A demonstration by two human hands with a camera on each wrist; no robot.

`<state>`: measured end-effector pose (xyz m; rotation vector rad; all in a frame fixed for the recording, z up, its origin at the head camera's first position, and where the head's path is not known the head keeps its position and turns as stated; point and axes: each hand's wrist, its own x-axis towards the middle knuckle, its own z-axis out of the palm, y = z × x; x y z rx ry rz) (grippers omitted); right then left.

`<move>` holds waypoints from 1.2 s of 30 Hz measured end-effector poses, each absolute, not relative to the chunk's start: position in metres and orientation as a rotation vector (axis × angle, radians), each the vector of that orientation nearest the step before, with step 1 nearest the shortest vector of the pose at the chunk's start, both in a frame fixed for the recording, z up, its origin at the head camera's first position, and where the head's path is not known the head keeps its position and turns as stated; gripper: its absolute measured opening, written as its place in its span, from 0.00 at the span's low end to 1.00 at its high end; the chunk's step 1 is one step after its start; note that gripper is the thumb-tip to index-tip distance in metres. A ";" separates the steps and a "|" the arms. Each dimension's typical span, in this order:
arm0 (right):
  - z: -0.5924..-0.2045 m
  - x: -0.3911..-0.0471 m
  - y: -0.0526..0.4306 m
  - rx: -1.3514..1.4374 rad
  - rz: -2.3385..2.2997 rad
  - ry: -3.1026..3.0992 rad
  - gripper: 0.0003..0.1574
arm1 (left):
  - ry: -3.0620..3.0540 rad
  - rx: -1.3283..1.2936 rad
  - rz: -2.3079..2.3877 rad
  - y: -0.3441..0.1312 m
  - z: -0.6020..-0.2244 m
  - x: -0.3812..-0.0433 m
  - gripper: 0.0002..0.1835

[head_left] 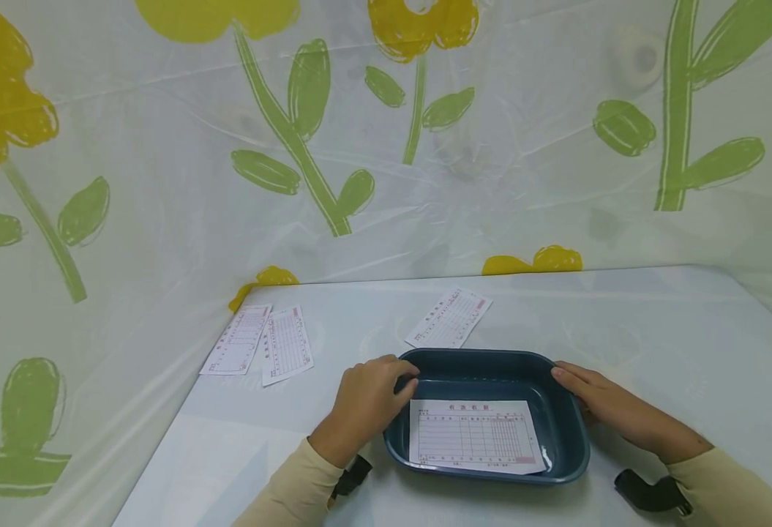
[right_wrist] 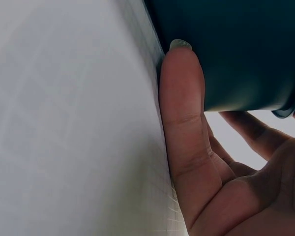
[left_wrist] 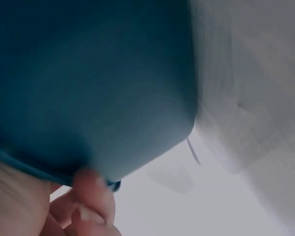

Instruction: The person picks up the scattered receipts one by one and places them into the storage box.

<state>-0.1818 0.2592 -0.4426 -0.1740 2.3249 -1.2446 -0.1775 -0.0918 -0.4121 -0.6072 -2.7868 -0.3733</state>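
Note:
A dark teal rectangular tray (head_left: 562,432) is in front of me, a printed paper form (head_left: 474,439) with red lines lying flat inside it. My left hand (head_left: 372,399) grips the tray's left rim near the far corner, thumb over the inner side. At the right end, my right hand (head_left: 612,406) holds the rim near the other far corner. Up close in the left wrist view, fingertips (left_wrist: 96,194) pinch the rim below the tray's smooth outer wall (left_wrist: 118,88). The right wrist view has one long finger (right_wrist: 182,98) lying along the tray wall (right_wrist: 246,59).
Two similar forms, one at the table's left edge (head_left: 237,340) and another beside it (head_left: 287,345), lie on the pale table. A third form (head_left: 450,318) sits just behind the tray. Flower-printed sheeting (head_left: 438,212) hangs behind the table.

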 end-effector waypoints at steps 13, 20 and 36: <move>-0.442 -0.184 0.259 -0.177 -1.259 2.317 0.50 | -2.686 -0.553 -0.387 -0.102 -0.405 -0.182 0.09; -0.441 -0.184 0.260 -0.169 -1.254 2.319 0.50 | -2.704 -0.503 -0.423 -0.108 -0.401 -0.185 0.09; -0.443 -0.184 0.259 -0.147 -1.245 2.310 0.51 | -2.792 -0.372 -0.440 -0.120 -0.407 -0.204 0.10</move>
